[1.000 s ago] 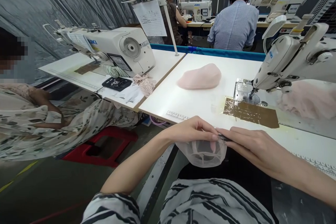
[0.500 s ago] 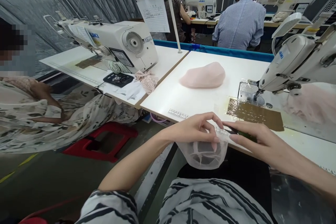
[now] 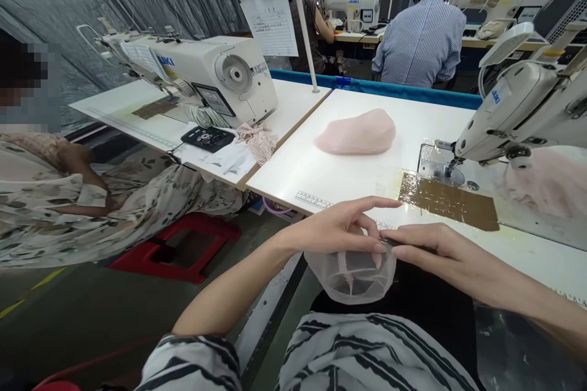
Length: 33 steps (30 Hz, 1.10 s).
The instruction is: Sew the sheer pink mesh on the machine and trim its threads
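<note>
At the table's front edge, my left hand (image 3: 342,226) pinches a sheer whitish piece of fabric (image 3: 362,284) between thumb and fingers, its index finger stretched out to the right. The fabric hangs in a pouch shape over my lap, with a pale strip inside it. My right hand (image 3: 447,250) is closed round a small dark pointed tool (image 3: 389,240), mostly hidden by the fingers. Its thin tip meets the fabric by my left fingertips. A folded pale pink fabric piece (image 3: 358,132) lies farther back on the white table (image 3: 293,162).
A sewing machine (image 3: 518,110) stands at the right, with a brown taped patch (image 3: 452,201) before its needle and pink fabric (image 3: 541,183) beneath its arm. Another machine (image 3: 220,73) is at left, beside a seated person. More people sit at machines behind. A red stool (image 3: 206,238) stands low left.
My right hand has moved slightly left and down, bringing the tool's tip to the fabric. My left index finger has straightened out, and the fabric hangs a little lower.
</note>
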Each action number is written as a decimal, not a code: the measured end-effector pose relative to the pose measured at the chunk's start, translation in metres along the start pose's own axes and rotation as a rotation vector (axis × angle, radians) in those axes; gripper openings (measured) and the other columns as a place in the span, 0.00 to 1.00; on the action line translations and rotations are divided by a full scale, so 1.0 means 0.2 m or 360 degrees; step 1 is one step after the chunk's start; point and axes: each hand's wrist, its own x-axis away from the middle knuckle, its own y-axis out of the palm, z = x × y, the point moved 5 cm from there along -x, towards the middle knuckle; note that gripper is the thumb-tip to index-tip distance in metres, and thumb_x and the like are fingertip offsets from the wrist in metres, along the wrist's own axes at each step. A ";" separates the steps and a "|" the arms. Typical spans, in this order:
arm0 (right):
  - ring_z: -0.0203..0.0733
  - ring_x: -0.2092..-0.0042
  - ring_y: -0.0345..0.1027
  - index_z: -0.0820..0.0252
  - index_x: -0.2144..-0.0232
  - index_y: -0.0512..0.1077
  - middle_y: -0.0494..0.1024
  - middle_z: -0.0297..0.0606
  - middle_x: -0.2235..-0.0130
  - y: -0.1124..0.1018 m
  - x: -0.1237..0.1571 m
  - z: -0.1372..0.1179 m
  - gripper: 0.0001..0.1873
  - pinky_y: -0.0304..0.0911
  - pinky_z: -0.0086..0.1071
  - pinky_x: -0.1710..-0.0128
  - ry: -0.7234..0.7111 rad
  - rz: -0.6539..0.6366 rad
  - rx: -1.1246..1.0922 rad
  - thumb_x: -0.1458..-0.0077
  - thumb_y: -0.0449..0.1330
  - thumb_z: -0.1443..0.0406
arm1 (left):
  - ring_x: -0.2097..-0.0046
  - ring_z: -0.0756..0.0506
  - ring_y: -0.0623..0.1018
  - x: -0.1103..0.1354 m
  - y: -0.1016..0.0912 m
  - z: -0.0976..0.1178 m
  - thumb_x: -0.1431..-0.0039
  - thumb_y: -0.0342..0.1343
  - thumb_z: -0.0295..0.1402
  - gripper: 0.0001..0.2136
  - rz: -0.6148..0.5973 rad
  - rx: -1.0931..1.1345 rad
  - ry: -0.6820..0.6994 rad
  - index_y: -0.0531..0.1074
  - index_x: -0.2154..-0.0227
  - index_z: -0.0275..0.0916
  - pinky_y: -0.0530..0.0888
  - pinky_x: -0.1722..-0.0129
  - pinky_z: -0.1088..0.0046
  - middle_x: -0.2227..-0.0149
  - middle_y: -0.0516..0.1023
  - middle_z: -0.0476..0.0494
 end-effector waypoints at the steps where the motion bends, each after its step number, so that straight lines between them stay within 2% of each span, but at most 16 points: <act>1: 0.45 0.63 0.71 0.52 0.54 0.75 0.79 0.36 0.64 0.00 0.00 0.00 0.20 0.66 0.32 0.65 -0.0002 0.0004 -0.0006 0.37 0.50 0.52 | 0.65 0.48 0.78 0.00 0.00 0.00 0.39 0.57 0.30 0.28 0.0005 -0.0004 0.0004 0.55 0.38 0.45 0.73 0.64 0.73 0.69 0.77 0.47; 8: 0.46 0.63 0.70 0.53 0.54 0.76 0.79 0.38 0.63 0.01 0.00 0.02 0.22 0.65 0.34 0.64 0.0074 0.0057 -0.0098 0.38 0.49 0.50 | 0.65 0.48 0.78 0.01 -0.01 0.01 0.39 0.57 0.30 0.27 0.0026 -0.0002 0.0028 0.57 0.38 0.44 0.73 0.63 0.73 0.69 0.79 0.46; 11: 0.46 0.61 0.69 0.51 0.49 0.73 0.77 0.40 0.57 0.00 0.00 0.05 0.23 0.64 0.35 0.65 0.0197 0.0235 -0.0097 0.40 0.52 0.49 | 0.65 0.48 0.78 0.00 -0.02 0.01 0.39 0.56 0.29 0.27 0.0036 0.0008 0.0053 0.56 0.38 0.43 0.73 0.64 0.74 0.69 0.79 0.45; 13: 0.44 0.64 0.68 0.50 0.48 0.71 0.76 0.40 0.56 -0.01 -0.02 0.07 0.24 0.63 0.33 0.68 0.0276 0.0357 -0.0059 0.43 0.56 0.48 | 0.65 0.48 0.78 0.00 -0.02 0.02 0.39 0.56 0.29 0.28 0.0054 0.0017 0.0071 0.56 0.38 0.43 0.72 0.65 0.74 0.69 0.79 0.45; 16: 0.40 0.70 0.65 0.53 0.61 0.75 0.76 0.36 0.65 0.00 -0.05 0.08 0.18 0.61 0.32 0.70 0.0301 0.0423 -0.0061 0.45 0.58 0.49 | 0.66 0.48 0.78 0.02 -0.07 0.03 0.41 0.59 0.32 0.30 0.0167 0.0027 0.0077 0.56 0.37 0.43 0.72 0.65 0.75 0.69 0.79 0.46; 18: 0.40 0.70 0.65 0.55 0.70 0.74 0.75 0.35 0.70 -0.02 -0.07 0.09 0.17 0.61 0.32 0.69 0.0289 0.0523 -0.0064 0.45 0.58 0.49 | 0.68 0.49 0.78 0.05 -0.12 0.02 0.45 0.63 0.33 0.33 0.0270 -0.0020 0.0044 0.57 0.38 0.44 0.71 0.66 0.75 0.70 0.79 0.46; 21: 0.40 0.68 0.66 0.55 0.71 0.73 0.75 0.34 0.70 -0.07 -0.08 0.11 0.18 0.60 0.30 0.69 0.0326 0.0659 0.0014 0.47 0.60 0.48 | 0.70 0.50 0.76 0.12 -0.21 -0.03 0.49 0.66 0.35 0.30 0.0397 -0.0068 -0.0033 0.66 0.43 0.42 0.70 0.66 0.76 0.71 0.79 0.47; 24: 0.40 0.67 0.65 0.53 0.70 0.72 0.74 0.33 0.70 -0.09 -0.10 0.14 0.19 0.59 0.29 0.70 0.0396 0.0631 0.0089 0.49 0.59 0.45 | 0.68 0.50 0.76 0.17 -0.29 -0.09 0.48 0.65 0.37 0.14 0.0554 0.0056 -0.0003 0.77 0.60 0.36 0.71 0.64 0.75 0.72 0.78 0.46; 26: 0.40 0.69 0.64 0.53 0.71 0.72 0.74 0.33 0.71 -0.09 -0.13 0.16 0.20 0.59 0.29 0.71 0.0411 0.0572 0.0103 0.49 0.59 0.44 | 0.69 0.52 0.75 0.19 -0.32 -0.14 0.47 0.64 0.38 0.11 0.0686 0.0156 0.0062 0.78 0.67 0.35 0.70 0.64 0.75 0.73 0.77 0.47; 30: 0.40 0.72 0.64 0.54 0.71 0.72 0.72 0.33 0.74 -0.05 -0.21 0.19 0.18 0.60 0.29 0.73 0.0323 0.0367 0.0077 0.48 0.60 0.46 | 0.73 0.53 0.71 0.20 -0.34 -0.20 0.46 0.63 0.40 0.12 0.0851 0.0299 0.0120 0.77 0.68 0.34 0.68 0.70 0.78 0.76 0.73 0.48; 33: 0.39 0.73 0.64 0.54 0.70 0.73 0.73 0.35 0.73 -0.04 -0.25 0.19 0.17 0.60 0.30 0.75 0.0296 0.0310 0.0070 0.46 0.59 0.48 | 0.75 0.54 0.68 0.20 -0.34 -0.22 0.45 0.62 0.39 0.12 0.0896 0.0304 0.0109 0.77 0.68 0.34 0.64 0.75 0.80 0.78 0.70 0.50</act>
